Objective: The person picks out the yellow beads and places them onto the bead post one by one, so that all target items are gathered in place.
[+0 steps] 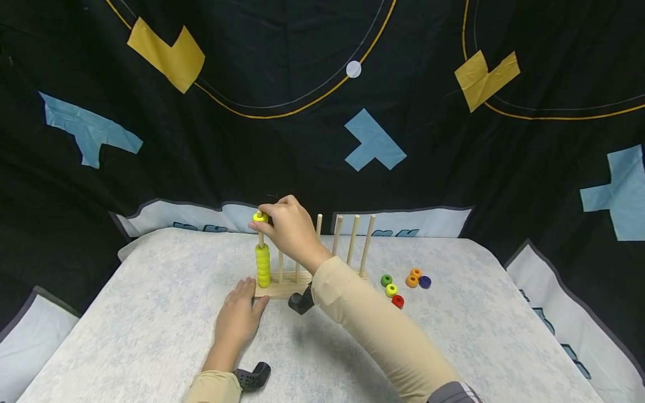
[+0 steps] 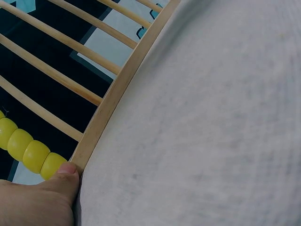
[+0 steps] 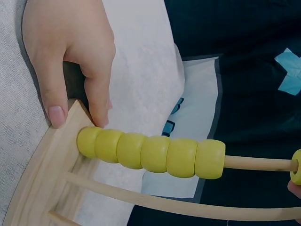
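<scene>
My right hand (image 1: 293, 228) pinches a yellow bead (image 1: 260, 218) between thumb and fingers near the top of the leftmost peg. The peg's tip (image 1: 259, 212) pokes up through the bead's hole. Lower on the same peg (image 3: 258, 163), several yellow beads (image 3: 157, 154) are stacked down to the wooden base (image 1: 282, 290), with bare peg between them and the held bead. At the base's left end my left hand (image 1: 238, 316) grips the corner, thumb (image 2: 68, 168) on the front edge and forefinger on the far side.
Several bare wooden pegs (image 1: 368, 243) stand along the base to the right. Loose beads lie on the table (image 1: 468, 324) right of it: green (image 1: 386, 280), yellow (image 1: 391, 290), red (image 1: 398, 301), orange (image 1: 412, 281) and dark blue (image 1: 425, 282). A black curtain (image 1: 282, 162) hangs behind.
</scene>
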Motion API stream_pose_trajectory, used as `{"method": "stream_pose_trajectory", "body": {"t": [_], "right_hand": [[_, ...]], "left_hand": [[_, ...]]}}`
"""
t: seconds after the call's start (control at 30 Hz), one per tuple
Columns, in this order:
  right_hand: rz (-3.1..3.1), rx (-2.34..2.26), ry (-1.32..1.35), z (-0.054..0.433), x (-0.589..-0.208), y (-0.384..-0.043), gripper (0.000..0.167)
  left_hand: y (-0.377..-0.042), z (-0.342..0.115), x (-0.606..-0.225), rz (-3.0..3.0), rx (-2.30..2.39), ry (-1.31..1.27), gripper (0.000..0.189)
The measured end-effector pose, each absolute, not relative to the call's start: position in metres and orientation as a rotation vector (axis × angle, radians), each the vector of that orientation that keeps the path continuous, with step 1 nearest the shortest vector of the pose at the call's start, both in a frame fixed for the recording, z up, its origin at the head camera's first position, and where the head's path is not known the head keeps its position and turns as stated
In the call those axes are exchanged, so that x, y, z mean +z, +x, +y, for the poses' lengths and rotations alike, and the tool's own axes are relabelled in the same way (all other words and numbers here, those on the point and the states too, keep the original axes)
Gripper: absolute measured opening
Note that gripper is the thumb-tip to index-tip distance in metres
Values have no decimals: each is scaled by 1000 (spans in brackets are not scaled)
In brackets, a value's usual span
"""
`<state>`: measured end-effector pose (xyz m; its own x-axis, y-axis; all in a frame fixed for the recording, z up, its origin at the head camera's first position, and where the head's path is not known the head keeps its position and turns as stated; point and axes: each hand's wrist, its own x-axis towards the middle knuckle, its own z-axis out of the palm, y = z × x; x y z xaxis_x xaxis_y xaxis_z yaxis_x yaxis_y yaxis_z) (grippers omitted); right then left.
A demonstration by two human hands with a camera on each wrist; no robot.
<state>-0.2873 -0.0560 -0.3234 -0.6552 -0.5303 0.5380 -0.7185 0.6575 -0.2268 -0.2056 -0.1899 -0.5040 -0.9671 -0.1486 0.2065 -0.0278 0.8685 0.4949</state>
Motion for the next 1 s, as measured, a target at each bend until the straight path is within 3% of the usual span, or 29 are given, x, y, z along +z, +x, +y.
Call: {"method": "stream_pose_trajectory", "body": {"t": [1.0], "right_hand": [[-2414,591,1018,-45,-328,-289,43]], "left_hand": [[-207,-190,-507,-2802,-736,124,64]]}}
